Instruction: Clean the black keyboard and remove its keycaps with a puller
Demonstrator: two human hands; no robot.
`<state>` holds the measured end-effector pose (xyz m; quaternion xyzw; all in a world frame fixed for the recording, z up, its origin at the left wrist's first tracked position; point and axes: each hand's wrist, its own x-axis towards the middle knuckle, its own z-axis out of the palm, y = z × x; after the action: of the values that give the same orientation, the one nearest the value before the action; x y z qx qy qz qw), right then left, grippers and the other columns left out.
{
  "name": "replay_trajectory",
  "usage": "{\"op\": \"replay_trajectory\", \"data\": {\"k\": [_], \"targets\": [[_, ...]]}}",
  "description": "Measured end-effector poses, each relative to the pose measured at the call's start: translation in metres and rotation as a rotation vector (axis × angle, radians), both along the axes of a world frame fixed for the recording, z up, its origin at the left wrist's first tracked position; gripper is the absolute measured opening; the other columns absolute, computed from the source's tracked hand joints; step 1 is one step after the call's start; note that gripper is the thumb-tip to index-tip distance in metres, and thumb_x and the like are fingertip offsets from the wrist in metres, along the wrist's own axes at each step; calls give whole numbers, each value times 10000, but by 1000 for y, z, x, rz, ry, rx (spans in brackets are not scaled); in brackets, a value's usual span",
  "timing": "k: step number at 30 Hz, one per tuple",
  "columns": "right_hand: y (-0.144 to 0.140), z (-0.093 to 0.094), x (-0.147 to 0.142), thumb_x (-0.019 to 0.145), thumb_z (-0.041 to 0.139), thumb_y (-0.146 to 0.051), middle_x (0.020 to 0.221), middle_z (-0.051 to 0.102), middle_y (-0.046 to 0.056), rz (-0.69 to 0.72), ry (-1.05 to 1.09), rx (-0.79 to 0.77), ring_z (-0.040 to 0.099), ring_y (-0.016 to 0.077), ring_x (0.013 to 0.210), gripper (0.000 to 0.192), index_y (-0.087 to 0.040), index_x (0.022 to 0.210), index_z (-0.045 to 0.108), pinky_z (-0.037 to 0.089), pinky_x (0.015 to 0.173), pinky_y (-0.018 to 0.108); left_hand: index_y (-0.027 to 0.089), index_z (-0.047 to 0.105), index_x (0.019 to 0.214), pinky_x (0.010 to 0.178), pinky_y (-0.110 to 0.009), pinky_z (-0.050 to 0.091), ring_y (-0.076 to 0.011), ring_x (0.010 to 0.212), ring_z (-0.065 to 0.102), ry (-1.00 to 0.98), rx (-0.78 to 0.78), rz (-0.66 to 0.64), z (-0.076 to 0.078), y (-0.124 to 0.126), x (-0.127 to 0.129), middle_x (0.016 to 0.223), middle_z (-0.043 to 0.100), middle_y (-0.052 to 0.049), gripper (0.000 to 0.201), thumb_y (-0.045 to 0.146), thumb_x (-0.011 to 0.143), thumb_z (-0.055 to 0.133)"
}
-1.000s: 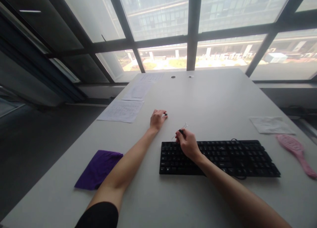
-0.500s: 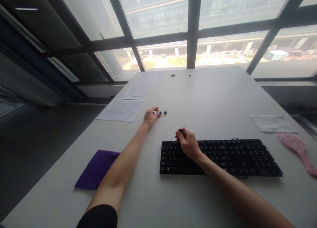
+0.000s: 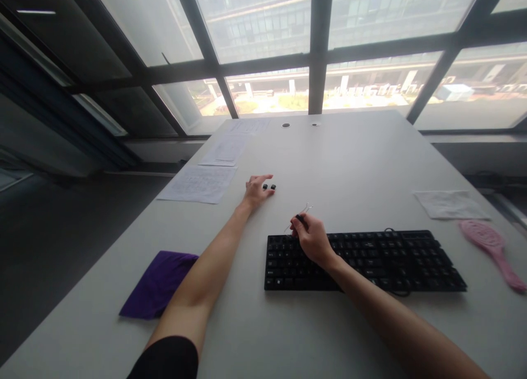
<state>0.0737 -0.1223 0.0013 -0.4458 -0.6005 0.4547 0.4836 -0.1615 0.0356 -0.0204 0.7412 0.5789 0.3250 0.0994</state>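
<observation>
Two small black keycaps (image 3: 273, 187) lie side by side on the white table. My left hand (image 3: 257, 191) is open around them, thumb on the near side and fingers on the far side, with nothing held. Over the upper left part of a black keyboard (image 3: 382, 258), my right hand (image 3: 313, 237) is closed on a wire keycap puller (image 3: 301, 218). Its black middle sits between thumb and fingers, and thin wire ends stick out at both sides. Whether the lower wires touch the keys I cannot tell.
A purple cloth (image 3: 154, 285) lies partly under my left forearm. Printed sheets (image 3: 200, 182) run along the left table edge. On the right are a white tissue-like sheet (image 3: 450, 204) and a pink hairbrush (image 3: 488, 244). Windows stand behind the table.
My left hand has shifted slightly to the right and spread its thumb and fingers wider, now reaching around both keycaps. My right hand with the keycap puller stays nearly still.
</observation>
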Motion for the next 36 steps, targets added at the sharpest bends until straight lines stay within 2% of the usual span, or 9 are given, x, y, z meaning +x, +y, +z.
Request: {"op": "replay_trajectory", "data": {"k": [6, 12, 15, 18, 25, 32, 36], "targets": [[0, 0, 0, 972, 526, -390, 683, 670, 28, 7, 3, 6, 613, 163, 600, 277, -198, 797, 622, 466, 588, 268, 286, 646, 1268, 1060, -531, 334, -332, 1204, 523, 29, 5, 2, -1, 5, 10, 1266, 696, -65, 539, 207, 759, 804], [0, -1, 0, 970, 526, -379, 700, 675, 32, 11, 8, 4, 613, 165, 606, 263, -202, 801, 620, 463, 590, 266, 282, 622, 1298, 1078, -519, 353, -314, 1201, 542, -10, 0, 15, 1, 0, 0, 1220, 715, -65, 596, 231, 739, 822], [0, -2, 0, 968, 529, -378, 709, 678, 33, 10, 8, 6, 613, 166, 611, 256, -202, 807, 623, 463, 594, 268, 247, 604, 1312, 1052, -479, 412, -265, 1106, 598, -124, -30, 3, -1, -2, -13, 1175, 726, -76, 628, 215, 722, 817], [0, -2, 0, 967, 531, -382, 710, 678, 33, 10, 6, 3, 616, 168, 615, 257, -203, 808, 623, 462, 595, 268, 220, 578, 1327, 954, -411, 504, -206, 970, 639, -242, -71, -20, -6, 0, -22, 1099, 738, -69, 630, 206, 731, 779], [0, -1, 0, 970, 532, -377, 725, 686, 36, 15, 14, 4, 626, 171, 627, 251, -199, 821, 626, 472, 609, 279, 207, 608, 1287, 896, -366, 533, -177, 865, 631, -267, -73, 9, -10, 6, -19, 986, 751, -48, 586, 177, 723, 766], [0, -1, 0, 968, 544, -384, 711, 670, 29, 12, 49, 1, 615, 164, 618, 256, -190, 823, 629, 468, 590, 273, 198, 609, 1285, 869, -349, 534, -177, 865, 637, -273, -81, 15, -8, 3, -19, 1000, 753, -54, 587, 162, 723, 776], [-1, -4, 0, 971, 542, -397, 751, 673, 38, -45, 138, 5, 624, 167, 641, 253, -187, 859, 629, 492, 618, 284, 193, 601, 1279, 851, -367, 529, -215, 951, 649, -261, -12, 90, 5, -5, -13, 1158, 720, -100, 609, 176, 708, 814]]}}
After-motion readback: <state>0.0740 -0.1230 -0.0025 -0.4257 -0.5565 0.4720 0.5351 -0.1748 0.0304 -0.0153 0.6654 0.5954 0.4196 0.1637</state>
